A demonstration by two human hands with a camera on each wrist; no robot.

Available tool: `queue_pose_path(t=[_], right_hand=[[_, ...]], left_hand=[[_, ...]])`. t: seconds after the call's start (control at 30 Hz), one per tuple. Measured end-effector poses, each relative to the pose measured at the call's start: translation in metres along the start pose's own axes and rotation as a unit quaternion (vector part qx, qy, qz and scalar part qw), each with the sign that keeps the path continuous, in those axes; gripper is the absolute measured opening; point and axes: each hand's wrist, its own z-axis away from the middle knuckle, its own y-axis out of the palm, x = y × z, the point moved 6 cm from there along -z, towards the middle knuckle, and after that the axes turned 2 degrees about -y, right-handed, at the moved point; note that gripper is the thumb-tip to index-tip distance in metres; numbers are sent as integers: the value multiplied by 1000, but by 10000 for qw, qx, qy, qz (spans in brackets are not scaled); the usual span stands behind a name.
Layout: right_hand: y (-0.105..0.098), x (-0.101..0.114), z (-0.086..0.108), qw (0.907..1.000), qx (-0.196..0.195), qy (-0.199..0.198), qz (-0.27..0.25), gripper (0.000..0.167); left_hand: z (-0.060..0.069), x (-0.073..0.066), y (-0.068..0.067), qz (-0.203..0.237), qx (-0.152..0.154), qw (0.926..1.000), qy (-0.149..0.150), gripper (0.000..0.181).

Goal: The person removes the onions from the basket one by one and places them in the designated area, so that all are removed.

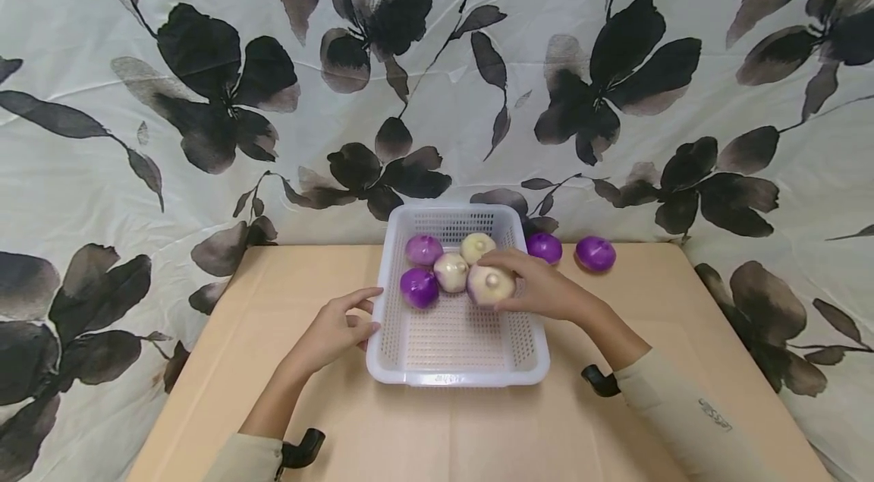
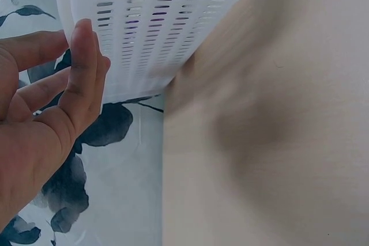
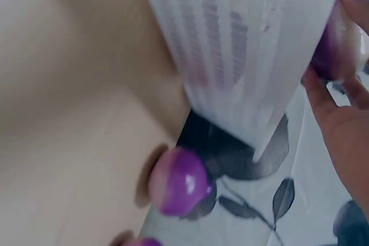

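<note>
A white plastic basket (image 1: 447,349) with slotted walls stands at the middle of the table. My left hand (image 1: 341,322) holds its left rim; in the left wrist view the fingers (image 2: 86,67) lie against the outer wall. Over the basket's right side, my right hand (image 1: 539,285) grips a purple-and-white onion (image 1: 490,285) with its pale end facing up. Beside it in the basket lie two pale onions, one in front (image 1: 451,272) and one behind (image 1: 477,247). Two purple onions, one behind (image 1: 424,250) and one in front (image 1: 419,288), sit along the left.
Two more purple onions, one nearer the basket (image 1: 544,247) and one farther right (image 1: 595,253), lie on the table (image 1: 451,429) at its far edge. A floral cloth (image 1: 492,125) hangs behind the table. Each wrist wears a black band.
</note>
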Motion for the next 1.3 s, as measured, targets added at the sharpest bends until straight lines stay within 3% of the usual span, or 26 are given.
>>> queue_pose_path(t=[0.27, 0.53, 0.77, 1.03, 1.3], right_hand=[[-43, -31, 21, 9944, -967, 296, -312, 76], [-75, -64, 43, 9850, -1615, 577, -192, 74], [-97, -90, 62, 9788, -1810, 955, 33, 77], [-118, -124, 89, 9651, -1994, 1688, -196, 81], [-132, -152, 106, 9539, -2252, 1983, 25, 86]], left_hand=[[-1, 2, 2, 20, 7, 10000, 7, 61], [-1, -1, 1, 39, -84, 10000, -28, 62], [-2, 1, 2, 70, -73, 9999, -25, 64], [-3, 3, 2, -61, -27, 10000, 56, 64], [-2, 5, 2, -166, 28, 9998, 85, 64]])
